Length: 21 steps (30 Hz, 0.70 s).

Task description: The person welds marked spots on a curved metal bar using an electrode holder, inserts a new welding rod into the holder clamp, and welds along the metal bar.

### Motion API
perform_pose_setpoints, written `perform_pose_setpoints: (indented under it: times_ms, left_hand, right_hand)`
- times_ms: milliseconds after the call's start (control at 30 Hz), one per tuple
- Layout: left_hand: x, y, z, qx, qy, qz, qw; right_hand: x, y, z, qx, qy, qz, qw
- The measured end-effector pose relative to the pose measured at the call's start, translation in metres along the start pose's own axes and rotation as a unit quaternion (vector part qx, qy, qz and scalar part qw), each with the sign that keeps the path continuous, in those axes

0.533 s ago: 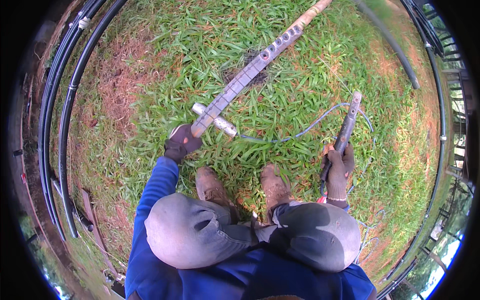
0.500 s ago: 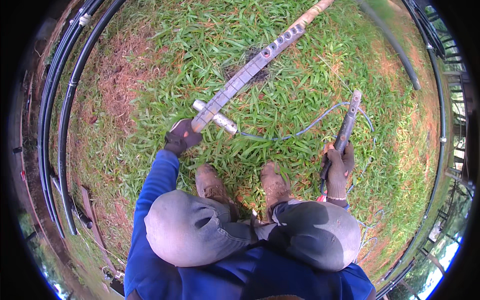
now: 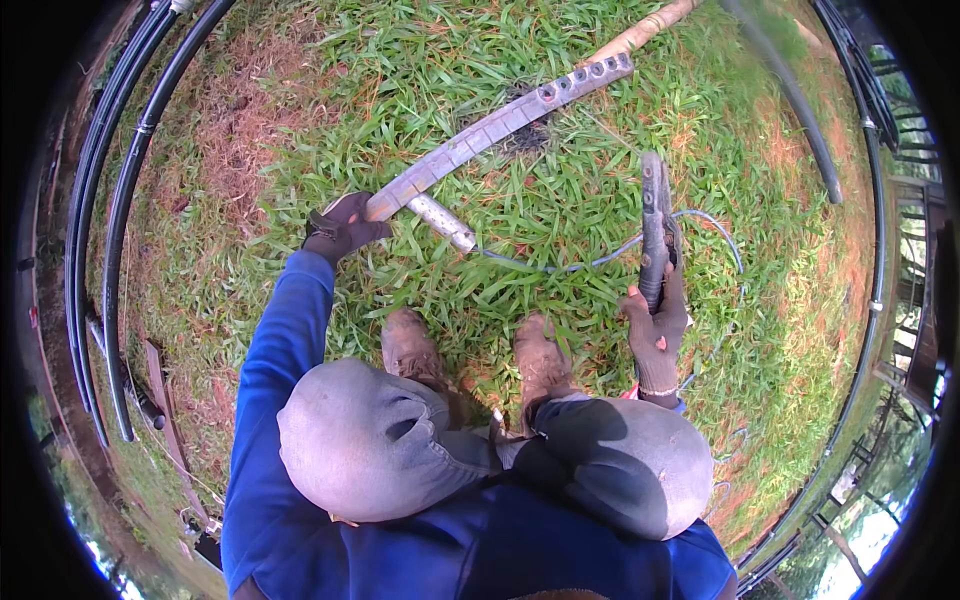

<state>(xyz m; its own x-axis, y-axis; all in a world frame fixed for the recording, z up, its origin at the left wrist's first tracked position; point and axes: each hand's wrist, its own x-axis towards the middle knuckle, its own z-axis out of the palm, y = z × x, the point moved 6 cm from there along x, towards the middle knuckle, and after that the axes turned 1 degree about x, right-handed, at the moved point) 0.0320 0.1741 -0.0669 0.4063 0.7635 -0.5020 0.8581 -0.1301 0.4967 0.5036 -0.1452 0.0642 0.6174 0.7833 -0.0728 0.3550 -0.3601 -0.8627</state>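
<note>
My left hand, in a dark fingerless glove, is closed on the near end of a long flat metal bar. Cross lines mark the bar's length, and a row of round holes runs along its far end. It lies slantwise above a short, perforated metal tube on the grass. In a brown glove, my right hand grips a slim black-and-grey metal tool between thumb and fingers. Its grey strip with round holes or bolt heads points away from me; its exact kind is unclear.
A thin blue-grey cable curves over the grass from the tube to the right. Black hoses bend along the left side. A wooden pole lies beyond the bar. My brown boots stand between my hands.
The bar's near end has moved left and away with my left hand, and the bar lies flatter across. My right hand has shifted left, turning the tool more upright.
</note>
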Motion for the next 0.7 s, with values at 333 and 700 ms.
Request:
perform_pose_setpoints:
  times_ms: [333,700]
  left_hand:
    - [-0.036,0.007,-0.001,0.020,0.065,-0.023,0.997]
    - [-0.041,0.039,-0.002,0.217,0.039,-0.070,0.973]
  right_hand:
    - [0.030,-0.016,0.032,0.012,-0.063,0.004,0.998]
    - [0.050,-0.005,0.049,-0.091,-0.069,-0.079,0.990]
